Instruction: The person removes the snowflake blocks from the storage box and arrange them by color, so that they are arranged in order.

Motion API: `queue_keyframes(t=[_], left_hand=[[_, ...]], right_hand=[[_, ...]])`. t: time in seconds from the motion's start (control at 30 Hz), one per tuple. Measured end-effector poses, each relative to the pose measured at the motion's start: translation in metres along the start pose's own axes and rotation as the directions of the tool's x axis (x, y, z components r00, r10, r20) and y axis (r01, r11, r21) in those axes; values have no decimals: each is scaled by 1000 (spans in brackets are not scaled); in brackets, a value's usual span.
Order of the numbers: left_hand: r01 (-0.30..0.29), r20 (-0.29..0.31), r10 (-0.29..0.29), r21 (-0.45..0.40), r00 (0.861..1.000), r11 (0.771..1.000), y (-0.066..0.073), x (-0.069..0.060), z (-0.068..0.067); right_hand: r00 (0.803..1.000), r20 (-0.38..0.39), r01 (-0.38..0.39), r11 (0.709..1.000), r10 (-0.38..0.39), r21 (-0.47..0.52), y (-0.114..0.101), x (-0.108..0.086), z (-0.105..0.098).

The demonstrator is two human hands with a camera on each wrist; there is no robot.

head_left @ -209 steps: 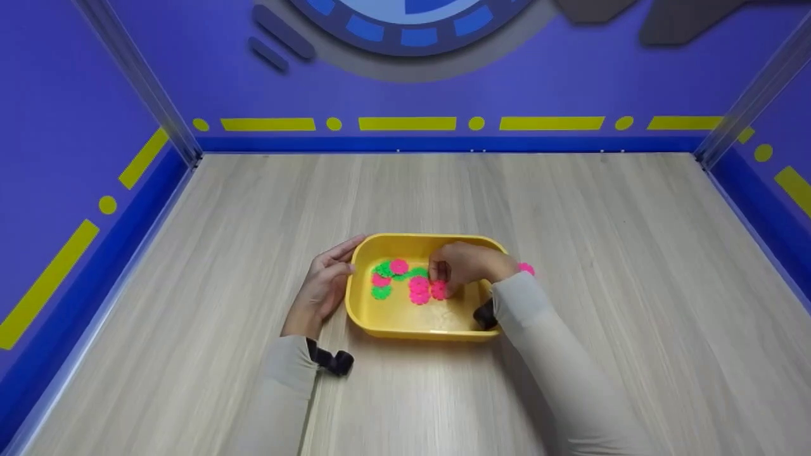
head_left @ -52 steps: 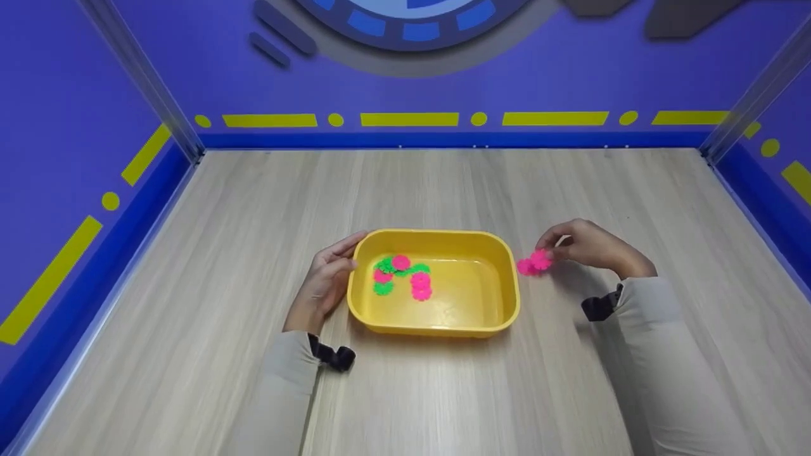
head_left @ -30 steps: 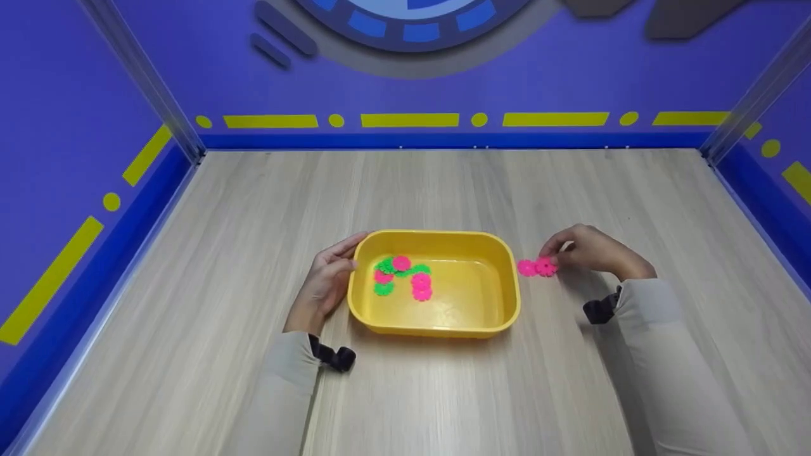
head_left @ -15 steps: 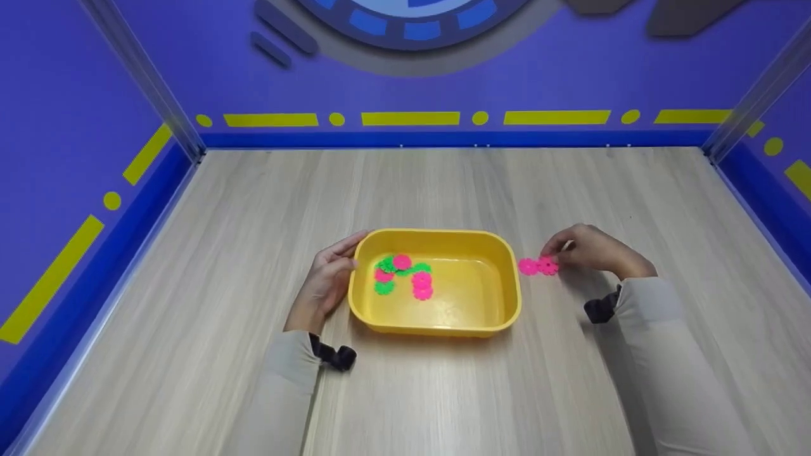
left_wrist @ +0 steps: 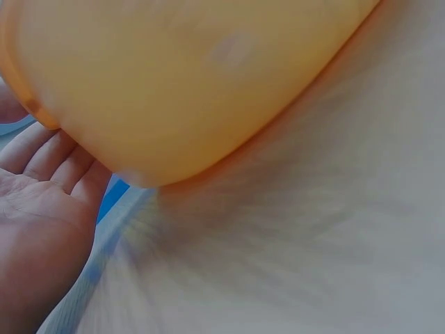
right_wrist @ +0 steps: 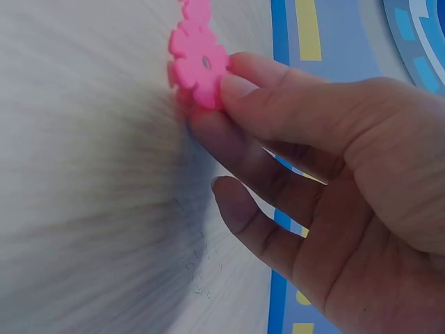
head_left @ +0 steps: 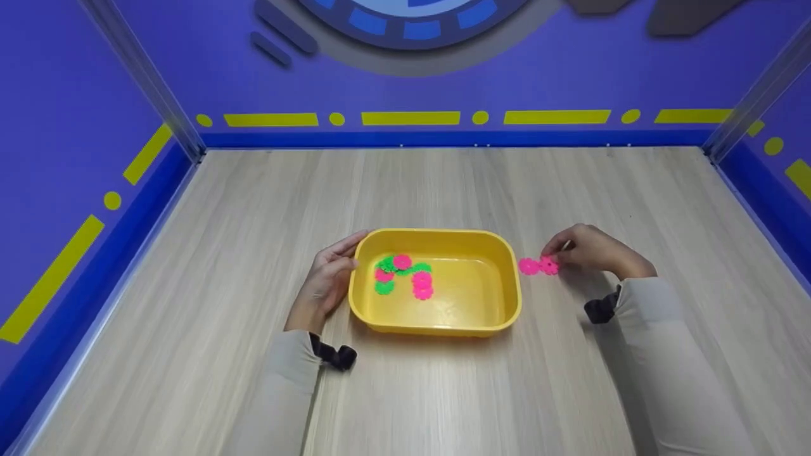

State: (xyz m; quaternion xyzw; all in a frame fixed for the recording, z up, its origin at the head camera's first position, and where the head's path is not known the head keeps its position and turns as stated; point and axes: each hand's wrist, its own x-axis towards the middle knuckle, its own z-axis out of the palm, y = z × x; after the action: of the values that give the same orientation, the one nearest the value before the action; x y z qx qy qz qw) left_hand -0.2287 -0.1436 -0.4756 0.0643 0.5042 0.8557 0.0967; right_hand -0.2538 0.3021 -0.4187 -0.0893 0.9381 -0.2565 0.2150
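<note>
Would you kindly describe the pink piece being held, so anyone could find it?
Find the yellow tray, then the right hand beyond its right end. The pink flower-shaped piece is farther from the tray than a second pink piece; unlike that neighbour, it is pinched by the hand.

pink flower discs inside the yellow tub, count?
4 visible: rearmost pink disc, leftmost pink disc, two overlapping pink discs right of those; more may be hidden.

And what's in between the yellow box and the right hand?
Pink flowers: one right beside the yellow box, and another pinched in the right hand. The head view shows it.
</note>
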Motion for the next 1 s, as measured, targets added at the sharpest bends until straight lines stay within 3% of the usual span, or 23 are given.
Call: queue_keyframes(t=[0.37, 0.7, 1.0], left_hand=[[6, 0, -6, -9, 1000, 1000, 0, 1, 0], [22, -4, -22, 16, 1000, 1000, 1, -1, 1], [19, -8, -19, 9, 1000, 1000, 2, -1, 1]], right_hand=[[1000, 6, -30, 999, 30, 10, 2, 1, 1], [999, -17, 42, 999, -42, 2, 0, -1, 1], [1000, -21, 4, 1000, -4, 7, 0, 0, 4]])
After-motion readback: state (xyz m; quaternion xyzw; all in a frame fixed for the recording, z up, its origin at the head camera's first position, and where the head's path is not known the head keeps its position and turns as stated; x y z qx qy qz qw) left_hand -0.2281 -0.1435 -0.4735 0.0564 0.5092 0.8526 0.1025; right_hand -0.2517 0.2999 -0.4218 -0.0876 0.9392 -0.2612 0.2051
